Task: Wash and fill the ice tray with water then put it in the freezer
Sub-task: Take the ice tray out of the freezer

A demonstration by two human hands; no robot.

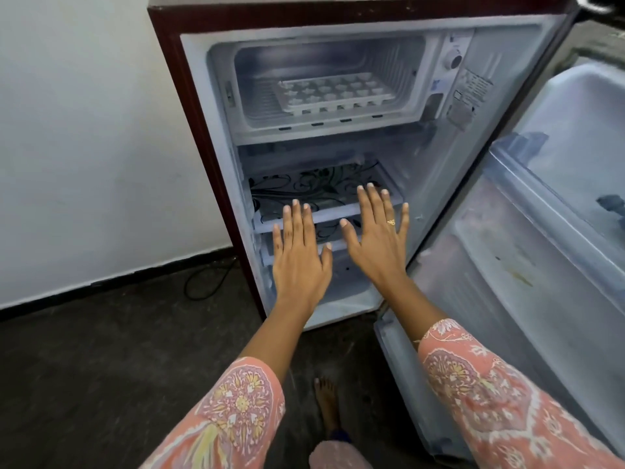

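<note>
Findings, left to right.

Far left of the fingers: a white wall [84, 147] meets a dark floor [101, 367]. A black cable [206, 282] lies looped on the floor, just beside the maroon side of the fridge [165, 62].

Left hand [299, 265]: palm down, its fingers [297, 221] straight and close together, thumb out, holding nothing. The fingertips lie over the front edge of a floral-patterned shelf [304, 187]. Contact with the shelf cannot be confirmed.

Ice tray [334, 93]: white, lying flat inside the freezer compartment [324, 55] at the top of the fridge. It sits above and beyond both sets of fingers, well apart from them. Whether its cells hold water cannot be told.

Right hand [375, 245]: just beside the left hand and slightly further forward, palm down. Its fingers [373, 204] are straight and spread wide, holding nothing. One finger carries a ring [391, 222].

Above and right of the right fingers: a round control dial [453, 60] on the inner wall.

Right of the fingers: the fridge door [507, 265] stands wide open.

Below the fingers: a bare foot [326, 401] on the floor, between two patterned pink sleeves.
</note>
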